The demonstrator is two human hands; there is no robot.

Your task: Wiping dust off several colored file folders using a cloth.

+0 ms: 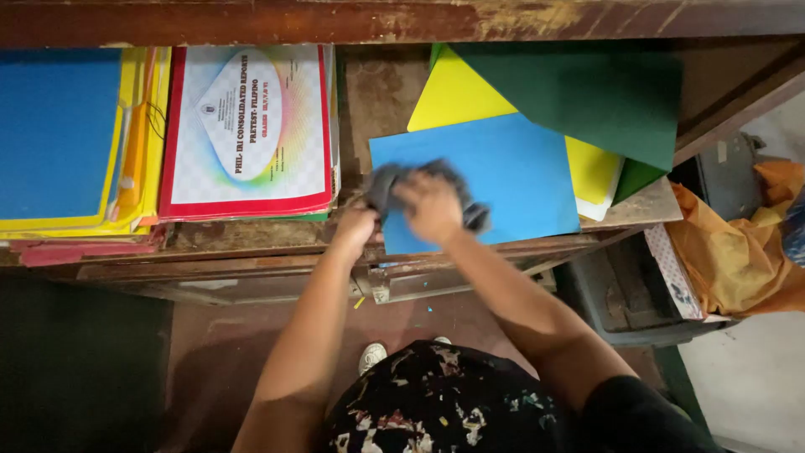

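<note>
We are wiping, by the look of it: our right hand presses a dark grey cloth, bunched and blurred, onto the blue folder lying flat on the wooden shelf. The fingers curl down over the cloth, holding it against the folder's near left corner. Our left hand rests at the shelf's front edge just beside that corner; whether it grips anything we cannot tell. Both forearms reach up and forward from our body, the right one angled in from the right. We judge a further pass needs flat, steady pressure so the folder does not slide over the yellow folder beneath.
</note>
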